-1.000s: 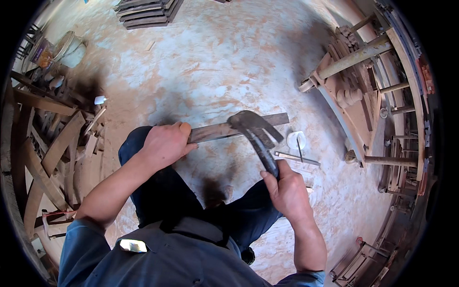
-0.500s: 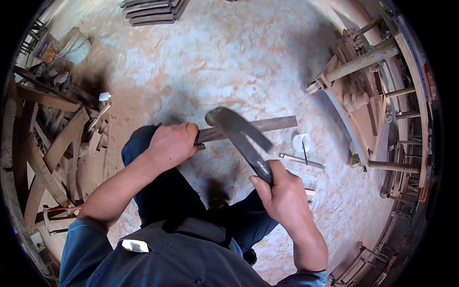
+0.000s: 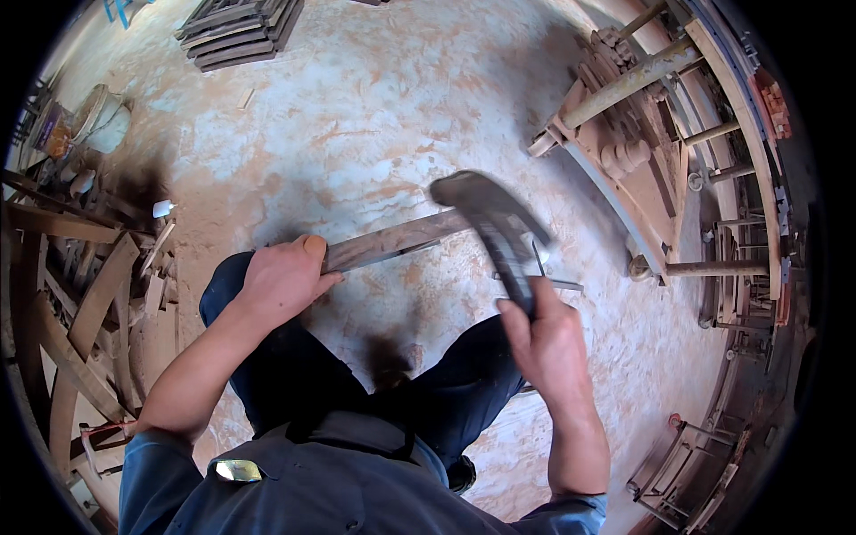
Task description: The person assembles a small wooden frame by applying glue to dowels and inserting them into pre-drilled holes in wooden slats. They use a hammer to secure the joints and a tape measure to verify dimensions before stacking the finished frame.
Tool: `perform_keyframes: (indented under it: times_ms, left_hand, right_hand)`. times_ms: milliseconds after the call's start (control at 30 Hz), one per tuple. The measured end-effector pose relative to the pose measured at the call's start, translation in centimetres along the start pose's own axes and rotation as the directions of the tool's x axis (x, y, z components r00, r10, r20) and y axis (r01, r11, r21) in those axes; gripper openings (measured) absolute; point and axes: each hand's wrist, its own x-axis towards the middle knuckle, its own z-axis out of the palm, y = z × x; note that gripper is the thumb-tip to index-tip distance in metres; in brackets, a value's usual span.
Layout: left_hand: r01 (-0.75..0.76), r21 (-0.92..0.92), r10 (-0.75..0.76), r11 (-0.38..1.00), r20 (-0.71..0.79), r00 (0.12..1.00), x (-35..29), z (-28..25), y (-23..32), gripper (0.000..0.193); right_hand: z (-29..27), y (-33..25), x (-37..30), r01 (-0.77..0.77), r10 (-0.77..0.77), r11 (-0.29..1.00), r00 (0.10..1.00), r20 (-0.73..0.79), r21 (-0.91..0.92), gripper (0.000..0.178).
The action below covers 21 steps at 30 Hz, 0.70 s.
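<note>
My left hand (image 3: 283,278) is closed around the near-left end of a dark, flat wooden strip (image 3: 392,239), which slants up to the right above my knees. In my right hand (image 3: 551,343) is a claw hammer (image 3: 490,207), gripped by its dark handle and blurred by motion. The hammer's head overlaps the strip's right end and hides it; I cannot tell whether the two touch. Below the strip, a thin tool or bar (image 3: 566,284) lies on the floor, partly behind the hammer.
Wood offcuts (image 3: 98,303) are heaped at the left, beside a small white bottle (image 3: 163,209) and a pale bucket (image 3: 107,125). Stacked dark frames (image 3: 241,31) lie at the far left. An upturned wooden frame with poles (image 3: 642,85) stands at the right.
The hammer has shifted right along the strip, from its middle to its far end. My left hand keeps its grip. The surroundings have slid left and upward in view.
</note>
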Motion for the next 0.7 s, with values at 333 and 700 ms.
perform_keyframes:
  times_ms: [333,700]
  left_hand:
    - [-0.058,0.031,0.06,0.998,-0.098,0.993,0.1,0.7,-0.3,0.041]
    - [-0.045,-0.01,0.045,0.999,-0.047,0.998,0.4,0.3,0.2,0.038]
  right_hand:
    - [0.1,1.9,0.4,-0.047,0.046,0.999,0.999,-0.021,-0.014,0.032]
    - [0.1,-0.8,0.0,0.098,-0.098,0.995,0.994,0.053,0.008,0.033]
